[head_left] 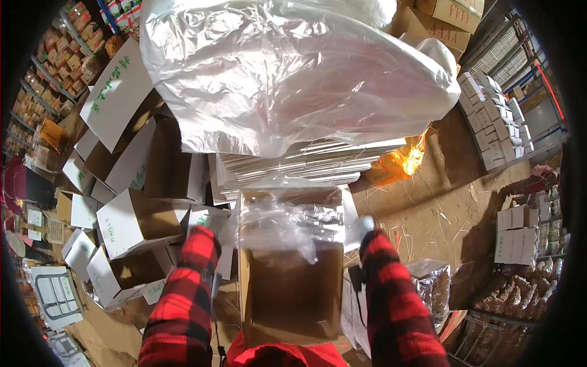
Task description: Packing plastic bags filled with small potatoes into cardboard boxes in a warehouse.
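Observation:
An open cardboard box (243,293) stands in front of me, brown inside. Thin clear plastic film (287,223) lies crumpled across its far half, and the near half shows the bare inside. My left hand, at the end of a red-and-black checked sleeve (197,257), is beside the box's left edge near the film; its fingers are hidden. On the other side, my right hand (366,225) is a pale blur just off the box's right edge. Whether either hand grips the film does not show.
Beyond the box, a stack of flat cardboard (299,162) lies under a large clear plastic sheet (293,79). Several open white boxes (119,229) crowd the left. An orange bag (403,160) sits past the stack's right end. Piled white cartons (492,122) stand far right on straw-strewn ground.

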Motion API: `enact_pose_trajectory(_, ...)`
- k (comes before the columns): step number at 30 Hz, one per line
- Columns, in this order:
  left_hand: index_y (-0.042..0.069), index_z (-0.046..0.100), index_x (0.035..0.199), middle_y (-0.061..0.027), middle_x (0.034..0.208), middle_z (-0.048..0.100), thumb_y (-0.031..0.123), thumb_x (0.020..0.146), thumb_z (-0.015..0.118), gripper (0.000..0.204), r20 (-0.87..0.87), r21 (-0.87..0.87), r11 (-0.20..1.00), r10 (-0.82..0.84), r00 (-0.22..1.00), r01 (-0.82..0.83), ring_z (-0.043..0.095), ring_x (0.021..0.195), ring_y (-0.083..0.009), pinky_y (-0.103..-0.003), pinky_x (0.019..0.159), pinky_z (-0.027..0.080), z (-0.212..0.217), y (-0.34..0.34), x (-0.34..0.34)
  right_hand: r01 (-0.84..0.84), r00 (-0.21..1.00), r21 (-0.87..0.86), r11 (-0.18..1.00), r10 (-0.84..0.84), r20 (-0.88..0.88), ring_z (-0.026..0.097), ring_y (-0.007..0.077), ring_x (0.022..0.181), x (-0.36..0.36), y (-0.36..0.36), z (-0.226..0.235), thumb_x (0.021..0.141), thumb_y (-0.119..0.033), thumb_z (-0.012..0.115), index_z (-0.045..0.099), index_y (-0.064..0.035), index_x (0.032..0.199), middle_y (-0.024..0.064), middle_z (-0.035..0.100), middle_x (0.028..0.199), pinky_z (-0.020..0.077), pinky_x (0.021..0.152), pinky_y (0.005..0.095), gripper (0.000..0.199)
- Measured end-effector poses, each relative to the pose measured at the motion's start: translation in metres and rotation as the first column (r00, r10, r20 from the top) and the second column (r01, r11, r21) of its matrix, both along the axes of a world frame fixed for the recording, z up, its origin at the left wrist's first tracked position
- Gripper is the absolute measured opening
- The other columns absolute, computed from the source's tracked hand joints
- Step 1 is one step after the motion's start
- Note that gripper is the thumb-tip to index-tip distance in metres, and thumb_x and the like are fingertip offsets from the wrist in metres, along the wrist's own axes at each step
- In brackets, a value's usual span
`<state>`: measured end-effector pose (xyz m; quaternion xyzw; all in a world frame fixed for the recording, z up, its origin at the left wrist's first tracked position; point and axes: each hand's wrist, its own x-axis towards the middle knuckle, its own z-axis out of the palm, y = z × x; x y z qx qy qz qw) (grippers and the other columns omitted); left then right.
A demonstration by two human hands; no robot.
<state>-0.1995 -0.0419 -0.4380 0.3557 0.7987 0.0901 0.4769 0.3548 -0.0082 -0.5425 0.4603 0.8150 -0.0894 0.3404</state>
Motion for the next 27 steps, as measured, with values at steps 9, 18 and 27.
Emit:
enact_pose_trajectory(9,0.007,0.064,0.097,-0.0157,0.086,0.065,0.026,0.077,0.059,0.028,-0.549,0.213,0.613,-0.569,0.612,0.761,0.062,0.077,-0.0332,-0.041,0.069,0.049,0.052,-0.089,0.032,0.527,-0.141,-0.846,0.078,-0.974,-0.177,0.051,0.0087,0.055,-0.016,-0.144,0.248,0.080,-0.015,0.062,0.062,-0.0048,0.074,0.0004,0.059,0.067,0.0400,0.045,0.0285,0.012)
enact_pose_trajectory(18,0.002,0.063,0.091,-0.0235,0.097,0.061,0.020,0.070,0.057,0.029,-0.490,-0.081,0.828,-0.518,0.701,0.555,0.059,0.091,-0.0385,-0.042,0.081,0.048,0.137,-0.141,0.040,0.765,0.149,-0.545,0.343,-0.918,-0.368,0.064,0.0226,0.076,-0.052,-0.221,0.301,0.083,-0.025,0.053,0.067,-0.0044,0.083,0.0153,0.066,0.079,0.0508,0.065,0.0330,0.025)
enact_pose_trajectory(27,0.000,0.059,0.105,-0.0173,0.095,0.064,0.026,0.066,0.068,0.048,0.623,-0.043,0.765,-0.482,0.616,0.642,0.062,0.083,-0.0233,-0.036,0.074,0.047,0.203,-0.191,0.106,0.431,-0.266,-0.900,0.067,-0.944,-0.197,0.061,0.0149,0.083,-0.045,-0.316,0.242,0.085,-0.010,0.056,0.062,-0.0045,0.108,0.0074,0.065,0.094,0.0501,0.074,0.0264,0.025)
